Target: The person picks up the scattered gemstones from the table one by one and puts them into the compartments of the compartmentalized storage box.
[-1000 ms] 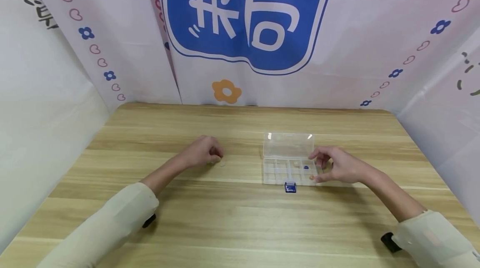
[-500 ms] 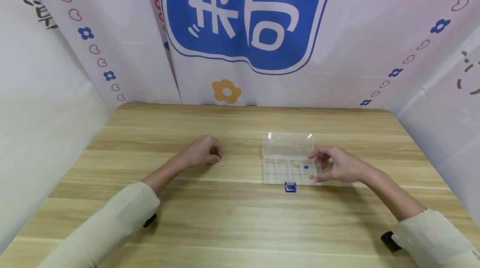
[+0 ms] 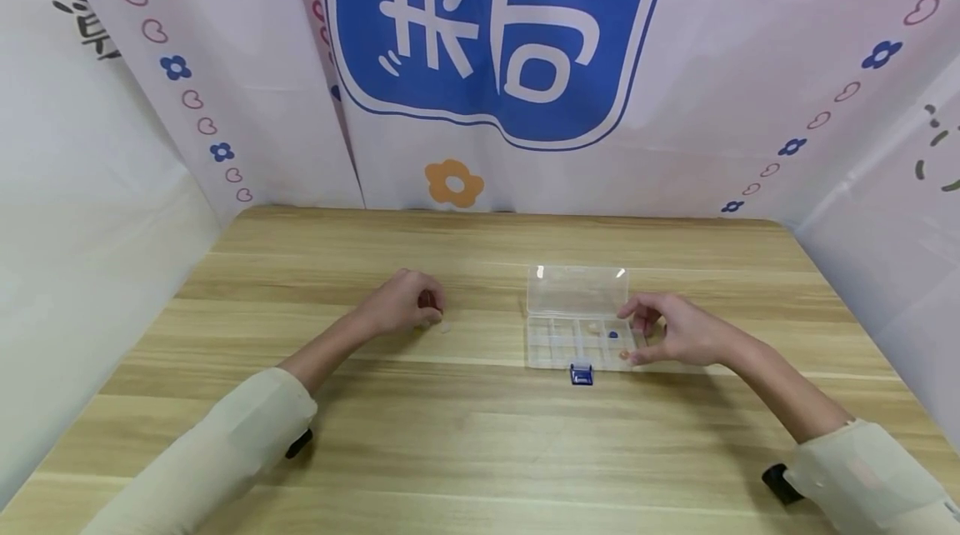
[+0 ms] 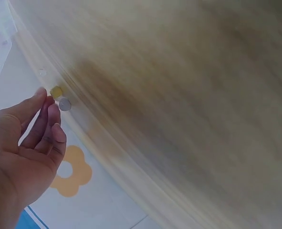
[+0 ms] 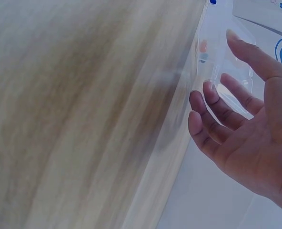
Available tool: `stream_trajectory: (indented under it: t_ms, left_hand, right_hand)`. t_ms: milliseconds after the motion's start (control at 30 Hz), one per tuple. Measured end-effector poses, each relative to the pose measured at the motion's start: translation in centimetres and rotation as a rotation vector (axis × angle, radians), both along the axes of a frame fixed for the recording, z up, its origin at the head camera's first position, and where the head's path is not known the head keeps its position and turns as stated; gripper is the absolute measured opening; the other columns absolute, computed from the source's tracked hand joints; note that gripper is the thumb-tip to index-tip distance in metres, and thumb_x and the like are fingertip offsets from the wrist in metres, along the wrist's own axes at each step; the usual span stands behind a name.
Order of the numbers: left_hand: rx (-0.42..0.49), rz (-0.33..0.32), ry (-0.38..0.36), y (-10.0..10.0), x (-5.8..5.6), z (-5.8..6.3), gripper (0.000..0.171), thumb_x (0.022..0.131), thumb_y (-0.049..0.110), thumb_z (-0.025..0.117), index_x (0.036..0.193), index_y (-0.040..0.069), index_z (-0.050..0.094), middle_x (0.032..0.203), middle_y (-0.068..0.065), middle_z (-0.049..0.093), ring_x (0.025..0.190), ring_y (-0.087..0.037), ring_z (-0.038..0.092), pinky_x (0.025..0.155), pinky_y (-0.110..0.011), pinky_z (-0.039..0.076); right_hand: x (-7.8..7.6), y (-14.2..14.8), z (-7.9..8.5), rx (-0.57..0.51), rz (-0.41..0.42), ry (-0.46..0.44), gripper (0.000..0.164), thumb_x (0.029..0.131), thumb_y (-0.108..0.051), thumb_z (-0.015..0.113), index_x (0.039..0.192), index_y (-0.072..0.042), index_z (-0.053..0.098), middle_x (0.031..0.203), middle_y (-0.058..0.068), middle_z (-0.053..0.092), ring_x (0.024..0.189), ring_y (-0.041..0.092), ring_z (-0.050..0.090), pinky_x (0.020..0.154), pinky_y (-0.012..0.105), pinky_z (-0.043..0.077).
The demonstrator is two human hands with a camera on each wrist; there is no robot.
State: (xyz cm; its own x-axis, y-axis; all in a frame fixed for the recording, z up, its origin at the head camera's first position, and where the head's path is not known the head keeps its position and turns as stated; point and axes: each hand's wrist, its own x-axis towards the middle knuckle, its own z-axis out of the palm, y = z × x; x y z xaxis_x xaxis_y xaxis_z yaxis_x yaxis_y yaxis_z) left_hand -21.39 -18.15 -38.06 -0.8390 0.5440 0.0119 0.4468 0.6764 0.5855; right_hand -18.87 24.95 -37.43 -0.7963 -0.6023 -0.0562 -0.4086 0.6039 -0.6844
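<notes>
In the head view, my left hand (image 3: pixel 405 302) is low over the table left of centre, thumb and index fingertip together. A small reddish bit shows at those fingertips. In the left wrist view, a yellow bead (image 4: pixel 56 91) and a grey bead (image 4: pixel 65 104) lie right beside them, with a clear bead (image 4: pixel 42 72) a little apart. My right hand (image 3: pixel 678 333) holds the right end of a clear compartment box (image 3: pixel 553 363), thumb at its front corner and fingers at the back. Its lid (image 3: pixel 577 291) stands raised. A blue bead (image 3: pixel 612 335) and an orange bead (image 3: pixel 624 355) sit in right-hand compartments.
The box's blue latch (image 3: pixel 581 374) hangs at its front edge. Both hands work over a wood-grain table (image 3: pixel 480 452). Behind it hangs a printed white cloth (image 3: pixel 300 152) with a blue emblem, and white sheets flank both sides.
The clear bead near the left fingertips now shows as a thinner sliver. The left hand has barely shifted; the right hand and the box keep their places.
</notes>
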Motion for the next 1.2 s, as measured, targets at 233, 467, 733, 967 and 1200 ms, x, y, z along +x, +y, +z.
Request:
stream_trajectory:
  t_ms: [233, 467, 733, 967, 1200]
  left_hand:
    - [0.083, -0.008, -0.003, 0.3, 0.2, 0.1, 0.005, 0.090, -0.004, 0.077, 0.089, 0.000, 0.073, 0.082, -0.005, 0.071, 0.074, -0.015, 0.063, 0.065, -0.025, 0.054]
    - [0.165, -0.026, -0.044, 1.3, 0.7, 0.3, 0.004, 0.090, -0.002, 0.077, 0.093, -0.004, 0.075, 0.083, -0.006, 0.072, 0.075, -0.014, 0.064, 0.065, -0.025, 0.054]
    - [0.200, -0.059, -0.037, 2.7, 1.1, 0.8, 0.004, 0.094, 0.001, 0.074, 0.091, -0.001, 0.075, 0.083, -0.010, 0.072, 0.074, -0.017, 0.064, 0.065, -0.024, 0.053]
    - [0.238, -0.086, -0.028, 4.1, 1.1, 1.1, 0.005, 0.095, 0.000, 0.073, 0.095, -0.004, 0.075, 0.085, -0.011, 0.073, 0.074, -0.013, 0.063, 0.066, -0.025, 0.054]
    - [0.239, -0.060, -0.039, 5.3, 1.1, 1.6, 0.010, 0.096, 0.003, 0.073, 0.101, -0.005, 0.077, 0.091, -0.015, 0.075, 0.075, -0.012, 0.062, 0.069, -0.025, 0.054]
  right_hand:
    - [0.0, 0.1, -0.1, -0.007, 0.003, 0.005, 0.055, 0.077, -0.017, 0.093, 0.118, 0.004, 0.064, 0.093, 0.005, 0.060, 0.088, 0.022, 0.055, 0.073, 0.031, 0.050]
    - [0.1, 0.1, -0.1, -0.008, 0.003, 0.006, 0.054, 0.077, -0.017, 0.092, 0.118, 0.005, 0.064, 0.093, 0.005, 0.060, 0.088, 0.023, 0.055, 0.072, 0.031, 0.050]
    - [0.0, 0.1, -0.2, -0.007, 0.004, 0.015, 0.055, 0.077, -0.018, 0.093, 0.118, 0.005, 0.064, 0.093, 0.005, 0.060, 0.087, 0.022, 0.056, 0.072, 0.031, 0.050]
    - [0.0, 0.2, -0.2, -0.012, 0.007, 0.012, 0.054, 0.077, -0.016, 0.092, 0.118, 0.004, 0.064, 0.092, 0.005, 0.060, 0.087, 0.022, 0.055, 0.071, 0.031, 0.050]
    - [0.0, 0.1, -0.2, -0.010, 0.002, 0.018, 0.054, 0.077, -0.017, 0.093, 0.118, 0.003, 0.065, 0.093, 0.004, 0.060, 0.088, 0.022, 0.056, 0.072, 0.030, 0.050]
